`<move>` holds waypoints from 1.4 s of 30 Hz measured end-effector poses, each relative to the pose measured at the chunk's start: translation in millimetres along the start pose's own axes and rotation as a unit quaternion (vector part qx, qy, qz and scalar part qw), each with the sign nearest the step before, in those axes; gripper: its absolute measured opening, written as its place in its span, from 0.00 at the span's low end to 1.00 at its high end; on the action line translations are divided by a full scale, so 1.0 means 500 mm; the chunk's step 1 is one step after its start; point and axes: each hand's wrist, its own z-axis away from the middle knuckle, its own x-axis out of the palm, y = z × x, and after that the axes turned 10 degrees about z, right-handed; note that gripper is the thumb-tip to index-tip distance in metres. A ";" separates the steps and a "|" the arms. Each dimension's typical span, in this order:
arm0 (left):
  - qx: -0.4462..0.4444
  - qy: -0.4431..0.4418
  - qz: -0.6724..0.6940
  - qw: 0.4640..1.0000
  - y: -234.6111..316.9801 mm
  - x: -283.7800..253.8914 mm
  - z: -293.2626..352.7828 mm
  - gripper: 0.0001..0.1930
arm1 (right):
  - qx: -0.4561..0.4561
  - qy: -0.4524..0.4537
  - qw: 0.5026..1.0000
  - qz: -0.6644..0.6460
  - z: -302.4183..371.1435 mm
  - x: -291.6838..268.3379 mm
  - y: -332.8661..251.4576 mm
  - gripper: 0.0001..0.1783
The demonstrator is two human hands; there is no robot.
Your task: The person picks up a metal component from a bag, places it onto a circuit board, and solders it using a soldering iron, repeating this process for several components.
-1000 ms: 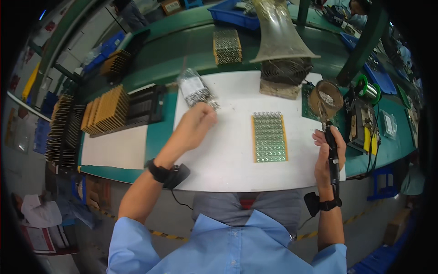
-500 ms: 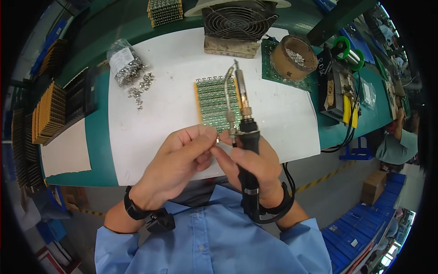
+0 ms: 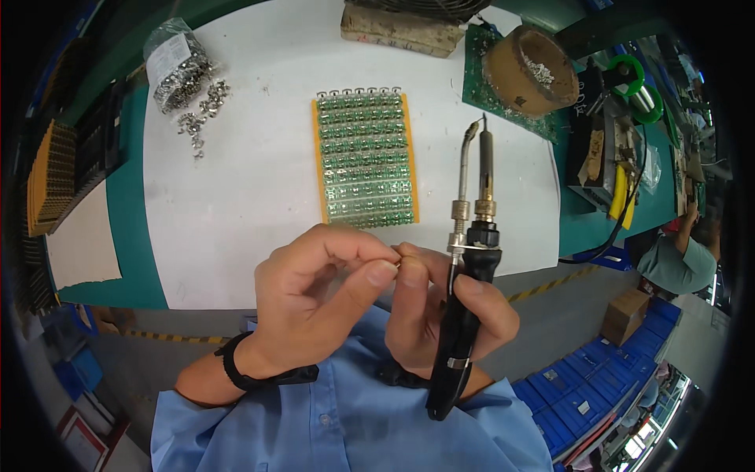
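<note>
My left hand (image 3: 322, 291) pinches a tiny metal part (image 3: 399, 264), mostly hidden by the fingertips. My right hand (image 3: 452, 307) meets it there with thumb and forefinger. The same right hand also grips a black-handled soldering iron (image 3: 470, 275) with a metal solder-feed tube alongside, its tip pointing away from me. Beyond my hands, a panel of green circuit boards (image 3: 366, 161) with yellow-orange side strips lies flat on white paper (image 3: 259, 197). Several rows of small metal parts stand on it. Neither hand touches the panel.
Small metal pieces (image 3: 204, 114) spill from a clear bag (image 3: 174, 67) at the far left. A round brown pot (image 3: 531, 71) sits at the far right, near a soldering station (image 3: 594, 157) and a green solder reel (image 3: 629, 79). Stacked board panels (image 3: 55, 177) line the left side.
Both hands have drawn back toward my body, away from the panel, still meeting at the fingertips. The soldering iron has shifted right, uncovering the panel. My view has tilted downward.
</note>
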 end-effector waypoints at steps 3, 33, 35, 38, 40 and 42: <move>0.031 -0.008 -0.034 0.999 -0.003 0.002 -0.004 0.06 | 0.011 0.026 1.000 -0.011 0.005 0.003 0.002 0.25; -0.101 -0.201 -0.492 0.841 0.071 0.025 -0.246 0.03 | -0.088 -0.049 0.987 0.123 -0.046 -0.122 0.173 0.32; -0.067 -0.216 -0.522 0.823 0.067 0.020 -0.247 0.03 | -0.107 -0.019 0.987 0.119 -0.037 -0.117 0.182 0.34; -0.016 -0.232 -0.552 0.801 0.055 0.003 -0.249 0.03 | -0.104 -0.024 0.994 0.013 -0.031 -0.117 0.182 0.35; -0.003 -0.246 -0.551 0.797 0.051 -0.009 -0.253 0.03 | -0.094 -0.085 0.992 -0.007 -0.035 -0.130 0.170 0.35; 0.002 -0.269 -0.541 0.797 0.050 -0.018 -0.254 0.03 | -0.094 -0.146 0.984 -0.046 -0.045 -0.147 0.160 0.34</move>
